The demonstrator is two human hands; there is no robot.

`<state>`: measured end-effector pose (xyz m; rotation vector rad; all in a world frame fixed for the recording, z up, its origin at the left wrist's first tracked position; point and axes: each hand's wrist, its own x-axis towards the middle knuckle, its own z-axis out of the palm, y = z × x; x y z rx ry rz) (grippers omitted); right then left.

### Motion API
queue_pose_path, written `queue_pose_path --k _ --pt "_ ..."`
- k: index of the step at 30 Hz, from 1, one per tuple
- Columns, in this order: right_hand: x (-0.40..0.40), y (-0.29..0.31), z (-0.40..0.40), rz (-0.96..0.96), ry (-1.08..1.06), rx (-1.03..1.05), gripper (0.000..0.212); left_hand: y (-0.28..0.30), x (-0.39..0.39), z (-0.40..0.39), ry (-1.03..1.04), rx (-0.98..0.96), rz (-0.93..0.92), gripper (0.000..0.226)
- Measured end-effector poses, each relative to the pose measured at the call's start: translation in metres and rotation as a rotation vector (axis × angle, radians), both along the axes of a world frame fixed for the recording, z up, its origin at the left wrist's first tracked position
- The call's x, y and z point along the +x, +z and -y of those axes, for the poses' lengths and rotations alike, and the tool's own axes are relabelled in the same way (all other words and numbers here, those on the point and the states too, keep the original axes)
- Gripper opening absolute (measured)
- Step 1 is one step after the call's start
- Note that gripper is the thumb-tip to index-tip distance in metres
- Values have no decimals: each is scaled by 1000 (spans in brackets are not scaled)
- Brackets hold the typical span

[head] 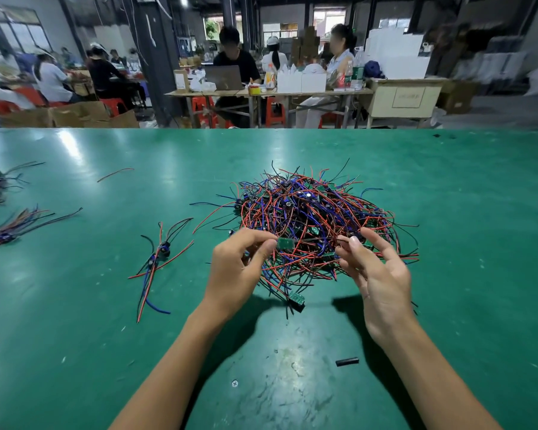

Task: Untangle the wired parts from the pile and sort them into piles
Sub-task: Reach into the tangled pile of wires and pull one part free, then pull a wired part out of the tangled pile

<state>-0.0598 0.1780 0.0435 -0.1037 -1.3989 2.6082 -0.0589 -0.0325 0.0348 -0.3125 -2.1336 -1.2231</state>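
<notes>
At the middle of the green bench [75,352] sits the pile [317,221], a dense nest of thin red, blue and black wires with small green circuit boards and dark little parts buried in it, loose ends sticking out on every side. Right at its near edge, the left hand [236,268] pinches a small green board [285,243] between thumb and fingertips, grip closed on it, the board held just above the tangle. A dark wire runs from that board across to the right hand [376,274], whose thumb and forefinger nip it, the other fingers spread loose. Below the hands, another green board [296,300] lies on the bench at the pile's near rim. Toward the left edge, a small sorted bunch [159,256] lies apart, its wires fanned out, and two more bundles [10,231] rest at the far left. A short black tube [347,361] lies near the front edge.
</notes>
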Motion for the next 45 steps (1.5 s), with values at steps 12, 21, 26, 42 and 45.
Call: queue_pose_path --k 12,21,26,42,45 --pt "13 -26 20 -321 174 1474 18 -10 -4 93 1135 106 323 28" --pt "6 -22 9 -293 70 1006 9 8 8 1 69 -540 -173 34" --pt "5 -19 6 -360 21 980 14 -3 1 -21 -2 -651 -288 25" --pt "8 -23 12 -264 119 1003 19 -13 -5 71 1004 -162 467 33" --pt "10 -23 13 -272 135 1052 19 -8 -9 44 592 -343 157 44"
